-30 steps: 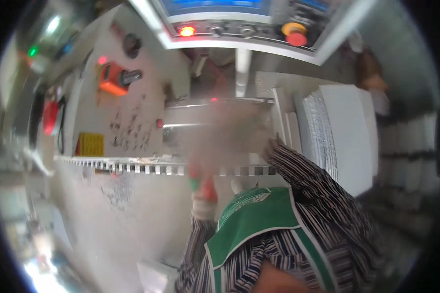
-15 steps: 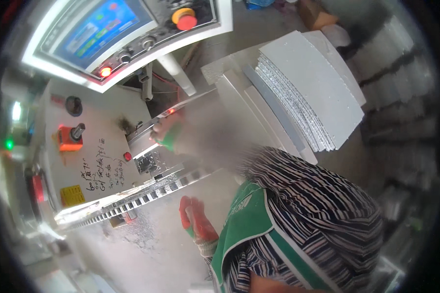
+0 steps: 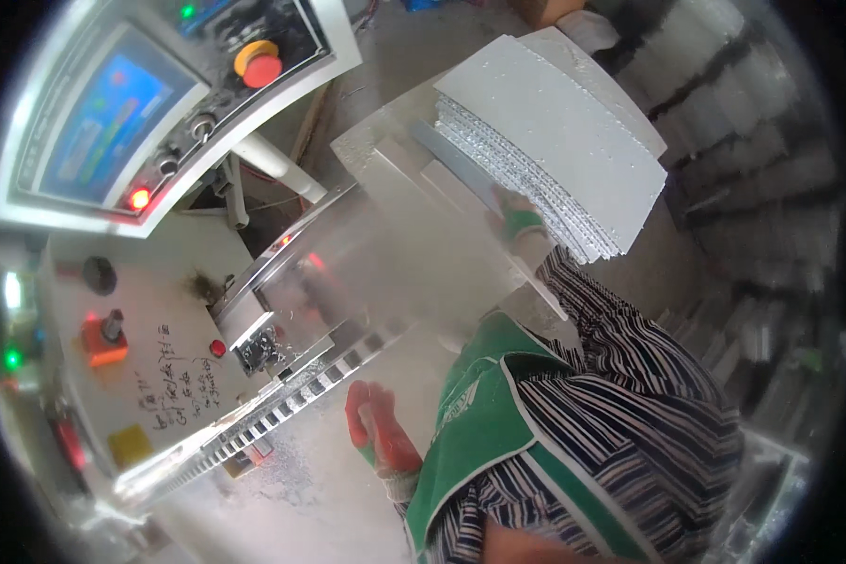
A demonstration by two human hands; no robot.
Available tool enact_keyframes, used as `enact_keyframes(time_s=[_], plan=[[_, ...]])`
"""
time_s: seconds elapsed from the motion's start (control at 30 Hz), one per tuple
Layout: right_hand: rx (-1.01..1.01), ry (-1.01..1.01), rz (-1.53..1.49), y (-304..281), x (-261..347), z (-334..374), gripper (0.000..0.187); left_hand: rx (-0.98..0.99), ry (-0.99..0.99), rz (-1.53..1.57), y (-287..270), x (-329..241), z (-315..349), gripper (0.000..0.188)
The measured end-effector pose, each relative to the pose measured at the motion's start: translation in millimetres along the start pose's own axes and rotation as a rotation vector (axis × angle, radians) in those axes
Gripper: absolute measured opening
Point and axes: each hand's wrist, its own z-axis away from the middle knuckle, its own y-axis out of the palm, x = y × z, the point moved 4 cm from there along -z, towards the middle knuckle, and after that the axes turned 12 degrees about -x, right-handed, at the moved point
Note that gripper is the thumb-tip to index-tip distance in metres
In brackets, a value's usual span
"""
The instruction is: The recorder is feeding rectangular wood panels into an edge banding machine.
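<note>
My left hand [image 3: 382, 430], in a red-coated glove, hangs in front of the green apron. Its fingers are loosely curved and apart from the thumb, with no object seen between them. My right hand [image 3: 517, 211], with a green glove cuff, reaches to a grey strip [image 3: 456, 155] lying along a stack of pale panels [image 3: 559, 122]. It touches or rests over the strip's near part; its fingers are small and partly hidden, so a grip cannot be made out. A hazy patch blurs the middle of the view.
A machine control panel [image 3: 103, 122] with a lit screen and a red stop button [image 3: 261, 70] stands at the upper left. Below it is a white machine housing [image 3: 160, 310] with handwriting. A slotted track [image 3: 301, 399] runs along its edge. More panel stacks [image 3: 761, 160] stand at right.
My right hand has moved right, from the machine's feed area to the strip beside the panel stack. My left hand stays much the same. The view has turned slightly, shifting the machine left.
</note>
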Motion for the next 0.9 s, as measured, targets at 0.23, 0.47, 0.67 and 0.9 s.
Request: enact_keyframes(time_s=[0.23,0.47,0.67,0.9], plan=[[0.139,0.208,0.283,39.0,-50.3,18.5,0.065,0.115,0.023,-0.042,25.8,-13.3,-5.2,0.047],[0.184,0.307,0.199,36.6,-41.4,20.0,0.067,0.210,0.000,-0.089,45.6,-8.5,-4.2,0.047],[0.311,0.233,0.074,63.0,-48.6,12.8,0.059,0.218,-0.055,0.134,66.3,-13.0,-1.3,0.045],[-0.117,0.177,-0.515,37.5,-64.9,58.9,0.043,0.330,-0.037,-0.004,96.9,-9.3,-10.8,0.044]])
